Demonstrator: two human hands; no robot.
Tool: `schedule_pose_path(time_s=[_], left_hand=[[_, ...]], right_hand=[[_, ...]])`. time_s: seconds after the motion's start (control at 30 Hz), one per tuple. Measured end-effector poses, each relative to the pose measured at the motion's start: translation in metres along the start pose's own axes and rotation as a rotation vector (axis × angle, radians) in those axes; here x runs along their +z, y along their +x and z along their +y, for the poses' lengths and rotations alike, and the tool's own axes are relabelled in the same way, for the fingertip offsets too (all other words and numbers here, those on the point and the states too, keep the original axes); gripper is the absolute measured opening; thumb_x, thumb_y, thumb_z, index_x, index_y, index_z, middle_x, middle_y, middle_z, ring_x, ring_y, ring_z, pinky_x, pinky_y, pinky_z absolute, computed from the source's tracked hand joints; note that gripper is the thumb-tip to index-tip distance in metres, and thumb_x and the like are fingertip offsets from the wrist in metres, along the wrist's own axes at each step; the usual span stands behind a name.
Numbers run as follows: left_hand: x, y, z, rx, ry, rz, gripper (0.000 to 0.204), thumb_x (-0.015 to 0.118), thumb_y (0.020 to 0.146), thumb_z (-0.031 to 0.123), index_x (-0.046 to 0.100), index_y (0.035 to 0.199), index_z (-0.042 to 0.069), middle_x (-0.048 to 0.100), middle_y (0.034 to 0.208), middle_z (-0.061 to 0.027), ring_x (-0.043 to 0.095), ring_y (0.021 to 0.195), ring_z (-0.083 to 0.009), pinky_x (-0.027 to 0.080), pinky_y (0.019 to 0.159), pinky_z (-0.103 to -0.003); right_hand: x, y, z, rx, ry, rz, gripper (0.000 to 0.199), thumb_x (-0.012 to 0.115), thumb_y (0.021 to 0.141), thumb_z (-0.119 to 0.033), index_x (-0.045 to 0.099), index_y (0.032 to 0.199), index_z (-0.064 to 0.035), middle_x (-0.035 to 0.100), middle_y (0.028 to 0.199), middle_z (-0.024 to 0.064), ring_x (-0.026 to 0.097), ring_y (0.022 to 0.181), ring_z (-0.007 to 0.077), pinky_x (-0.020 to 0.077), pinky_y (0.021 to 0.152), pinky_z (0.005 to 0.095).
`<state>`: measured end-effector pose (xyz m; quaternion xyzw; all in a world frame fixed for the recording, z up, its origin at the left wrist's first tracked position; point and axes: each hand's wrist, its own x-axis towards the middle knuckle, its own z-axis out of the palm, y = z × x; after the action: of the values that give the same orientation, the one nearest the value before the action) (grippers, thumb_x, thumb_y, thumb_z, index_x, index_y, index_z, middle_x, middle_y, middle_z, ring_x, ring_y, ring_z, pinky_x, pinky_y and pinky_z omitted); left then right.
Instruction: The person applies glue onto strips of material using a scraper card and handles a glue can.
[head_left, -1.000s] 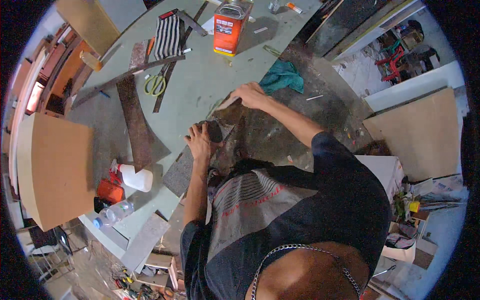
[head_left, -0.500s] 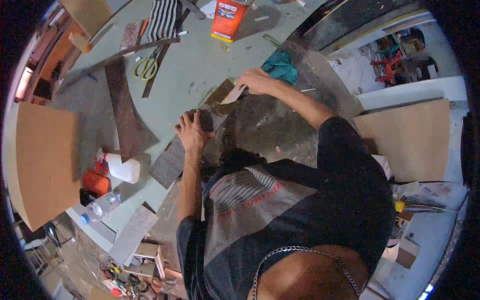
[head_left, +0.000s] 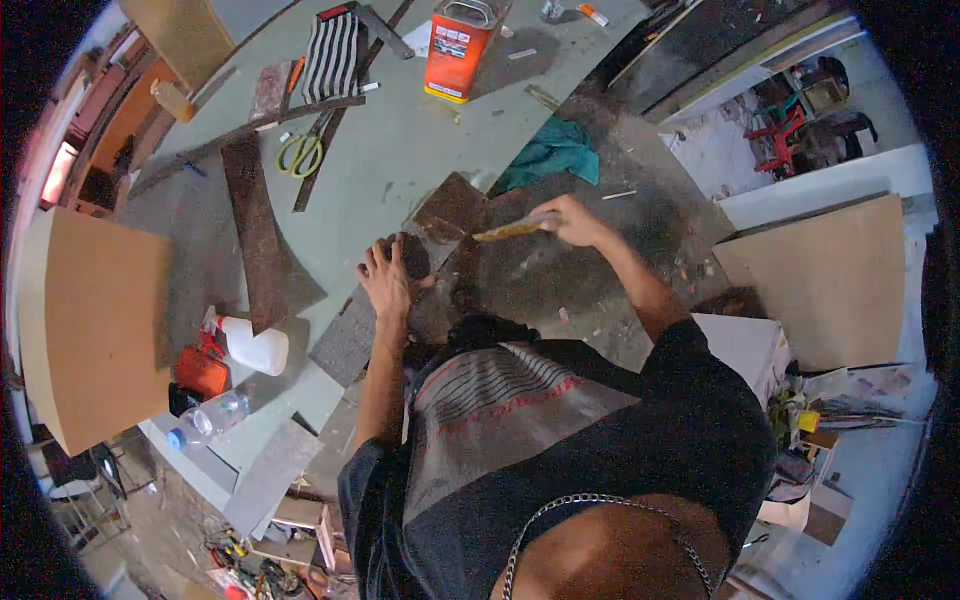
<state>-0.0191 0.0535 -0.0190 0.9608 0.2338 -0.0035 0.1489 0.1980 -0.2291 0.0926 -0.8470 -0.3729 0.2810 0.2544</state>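
Observation:
My right hand [head_left: 575, 221] grips a flat, thin spreader [head_left: 510, 231] with a yellowish-brown smear along it. The spreader's tip hangs beside a dark brown sheet [head_left: 452, 207] at the table edge, whose surface looks glossy in places. My left hand [head_left: 386, 283] has its fingers curled over a dark brown rounded piece [head_left: 413, 257] at the sheet's near end; its exact kind is hard to make out. Beneath and nearer me lies a grey-brown speckled strip [head_left: 343, 343], partly hidden by my left forearm.
Left on the table [head_left: 370, 150] are green-handled scissors [head_left: 300, 156], a long brown strip [head_left: 254, 235], a white spray bottle [head_left: 254, 345] and a clear bottle [head_left: 213, 415]. Beyond stand an orange-red can [head_left: 455, 55] and a striped pouch [head_left: 330, 55]. A teal cloth [head_left: 553, 155] hangs at the edge.
My right hand has drawn back right and toward me with the spreader, which has swung from upright-slanted to nearly level and left the brown sheet. The left hand stays in place.

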Motion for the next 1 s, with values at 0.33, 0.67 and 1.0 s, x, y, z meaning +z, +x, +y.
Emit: schedule_pose_path(time_s=[0.33,0.67,1.0], left_hand=[[-0.025,-0.021,-0.006,-0.02,-0.154,0.305,0.124,0.081,0.047,0.075,0.04,0.149,0.019,0.047,0.14,-0.0136,0.042,0.131,-0.0352,0.034,0.104,-0.059],[-0.042,-0.071,-0.045,-0.188,0.018,-0.074,0.122,0.094,0.053,0.044,0.03,0.154,0.023,0.037,0.15,-0.009,0.031,0.142,-0.0326,0.023,0.111,-0.064],[-0.04,-0.073,-0.041,-0.172,0.024,0.035,0.112,0.094,0.053,0.04,0.038,0.148,0.02,0.044,0.14,-0.0069,0.041,0.132,-0.03,0.03,0.107,-0.061]], right_hand=[[0.023,0.023,-0.05,-0.296,0.003,0.133,0.049,0.058,0.077,0.012,0.07,0.119,-0.009,0.069,0.12,0.0132,0.065,0.111,0.0316,0.0499,0.098,0.0399],[0.093,0.074,-0.036,-0.53,-0.489,0.377,0.049,0.061,0.07,0.002,0.072,0.114,-0.0179,0.07,0.118,0.0016,0.062,0.115,0.0211,0.0458,0.101,0.041],[0.116,0.096,-0.029,-0.618,-0.52,0.475,0.038,0.059,0.076,-0.004,0.072,0.109,-0.0165,0.07,0.116,0.0007,0.061,0.115,0.0216,0.0432,0.103,0.0405]])
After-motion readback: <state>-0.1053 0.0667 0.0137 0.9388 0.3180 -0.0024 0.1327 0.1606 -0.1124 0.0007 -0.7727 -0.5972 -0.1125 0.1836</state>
